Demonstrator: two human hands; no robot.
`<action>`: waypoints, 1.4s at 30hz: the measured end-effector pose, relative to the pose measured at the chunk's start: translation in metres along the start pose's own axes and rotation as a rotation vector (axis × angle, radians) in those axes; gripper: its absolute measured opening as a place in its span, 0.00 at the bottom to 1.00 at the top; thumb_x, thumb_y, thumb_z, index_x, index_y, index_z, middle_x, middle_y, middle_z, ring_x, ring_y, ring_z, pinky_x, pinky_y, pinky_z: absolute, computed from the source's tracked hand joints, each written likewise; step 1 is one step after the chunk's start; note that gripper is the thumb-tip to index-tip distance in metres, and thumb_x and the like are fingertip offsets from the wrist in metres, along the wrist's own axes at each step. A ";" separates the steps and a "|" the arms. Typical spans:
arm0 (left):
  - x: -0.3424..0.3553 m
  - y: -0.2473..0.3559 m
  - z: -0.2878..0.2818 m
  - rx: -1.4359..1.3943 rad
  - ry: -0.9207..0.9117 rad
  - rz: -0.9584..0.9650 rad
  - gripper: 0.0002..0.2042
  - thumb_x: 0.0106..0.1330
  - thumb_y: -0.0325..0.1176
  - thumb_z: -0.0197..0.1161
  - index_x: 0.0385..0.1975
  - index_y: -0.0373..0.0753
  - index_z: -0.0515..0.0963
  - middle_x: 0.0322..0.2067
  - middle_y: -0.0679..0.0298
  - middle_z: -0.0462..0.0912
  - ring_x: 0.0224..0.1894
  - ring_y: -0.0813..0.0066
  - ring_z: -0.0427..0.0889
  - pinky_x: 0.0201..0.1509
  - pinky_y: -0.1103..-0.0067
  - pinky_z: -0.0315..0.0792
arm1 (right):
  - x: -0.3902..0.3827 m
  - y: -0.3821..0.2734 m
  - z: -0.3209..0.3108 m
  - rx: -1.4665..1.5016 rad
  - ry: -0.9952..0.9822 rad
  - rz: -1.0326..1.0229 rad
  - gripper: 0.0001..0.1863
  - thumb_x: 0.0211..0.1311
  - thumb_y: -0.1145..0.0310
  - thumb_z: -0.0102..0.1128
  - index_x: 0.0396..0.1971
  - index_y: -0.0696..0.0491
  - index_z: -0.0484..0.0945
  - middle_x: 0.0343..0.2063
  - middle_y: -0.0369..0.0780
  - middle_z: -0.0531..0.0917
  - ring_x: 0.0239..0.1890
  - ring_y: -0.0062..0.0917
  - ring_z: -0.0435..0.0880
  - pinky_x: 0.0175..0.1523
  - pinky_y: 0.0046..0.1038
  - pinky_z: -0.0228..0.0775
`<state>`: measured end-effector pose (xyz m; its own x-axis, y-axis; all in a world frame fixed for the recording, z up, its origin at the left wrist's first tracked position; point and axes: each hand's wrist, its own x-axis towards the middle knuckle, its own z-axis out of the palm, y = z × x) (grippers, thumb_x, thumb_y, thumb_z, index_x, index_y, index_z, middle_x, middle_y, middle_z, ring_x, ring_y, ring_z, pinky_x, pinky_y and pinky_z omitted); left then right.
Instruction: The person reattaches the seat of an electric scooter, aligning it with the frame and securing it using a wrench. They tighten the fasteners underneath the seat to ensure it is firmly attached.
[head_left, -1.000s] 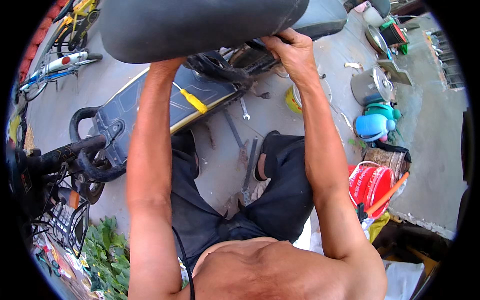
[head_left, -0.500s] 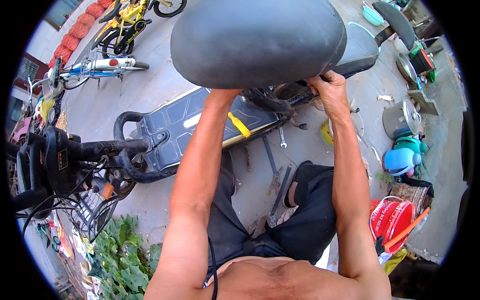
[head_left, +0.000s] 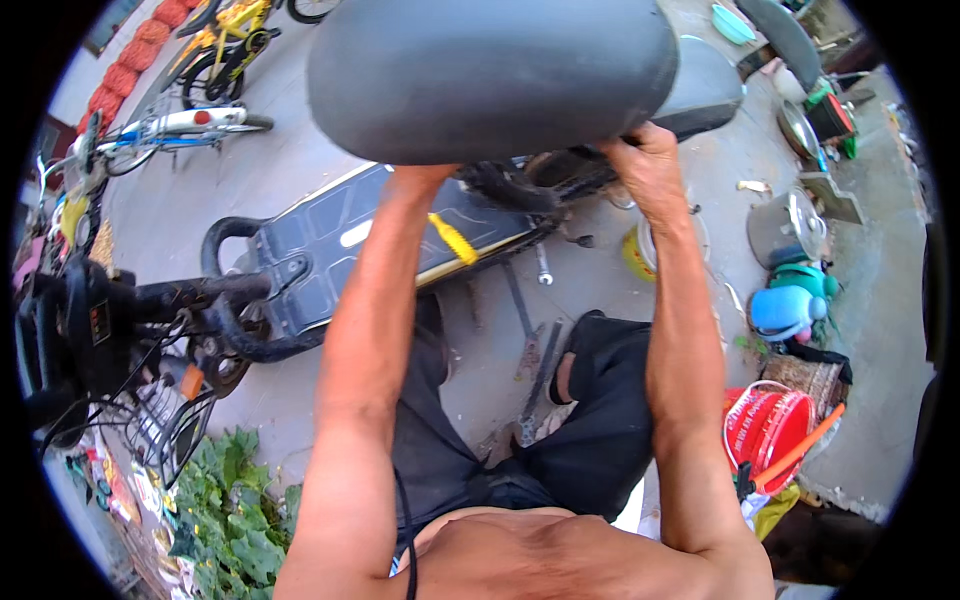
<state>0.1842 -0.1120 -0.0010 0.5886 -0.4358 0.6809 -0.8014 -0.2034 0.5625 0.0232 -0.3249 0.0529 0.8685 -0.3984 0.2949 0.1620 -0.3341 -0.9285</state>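
Observation:
A large black padded saddle [head_left: 490,75] fills the top middle of my view, on a black electric scooter [head_left: 150,298]. My left hand [head_left: 420,175] is raised beneath the saddle's lower edge, fingers hidden. My right hand [head_left: 645,155] grips under the saddle's right side, fingers curled and partly hidden. A second dark seat [head_left: 700,85] lies just beyond it. A yellow-handled screwdriver [head_left: 452,238] rests on the scooter's footboard [head_left: 310,235], beside my left forearm. A wrench [head_left: 543,265] and dark metal tools [head_left: 540,360] lie on the ground between my legs and the scooter.
Bicycles [head_left: 185,125] stand at the upper left. Along the right are a steel pot [head_left: 778,228], a blue jug [head_left: 780,310], a red bucket [head_left: 760,435] and a yellow pail [head_left: 637,250]. Leafy plants [head_left: 235,510] grow at the lower left near the wire basket [head_left: 170,425].
The camera view swung, shifting everything right and down, then slightly back left and up. My hands remain at the saddle's underside, with little visible change relative to it.

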 end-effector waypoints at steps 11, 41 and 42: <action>-0.008 -0.018 0.008 -0.087 0.058 -0.005 0.31 0.65 0.39 0.65 0.67 0.43 0.62 0.66 0.57 0.65 0.69 0.61 0.59 0.72 0.66 0.51 | -0.001 -0.014 -0.018 0.383 -0.071 0.180 0.13 0.54 0.78 0.64 0.42 0.58 0.82 0.37 0.34 0.85 0.36 0.15 0.79 0.43 0.22 0.73; -0.013 -0.031 0.004 0.158 0.078 0.067 0.30 0.64 0.41 0.65 0.66 0.44 0.65 0.65 0.58 0.67 0.68 0.60 0.62 0.71 0.64 0.54 | -0.003 0.007 0.005 0.338 -0.042 0.220 0.11 0.67 0.72 0.51 0.42 0.63 0.74 0.24 0.39 0.79 0.19 0.21 0.80 0.23 0.23 0.75; -0.015 -0.032 0.004 0.158 0.078 0.071 0.31 0.64 0.41 0.65 0.66 0.44 0.64 0.66 0.57 0.66 0.69 0.60 0.61 0.71 0.64 0.53 | -0.005 0.004 0.006 0.273 -0.078 0.255 0.10 0.67 0.71 0.51 0.41 0.63 0.75 0.23 0.39 0.79 0.18 0.20 0.80 0.22 0.23 0.74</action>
<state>0.2006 -0.1032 -0.0309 0.5313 -0.3864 0.7540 -0.8445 -0.3121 0.4352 0.0222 -0.3189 0.0460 0.9284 -0.3695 0.0388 0.0463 0.0115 -0.9989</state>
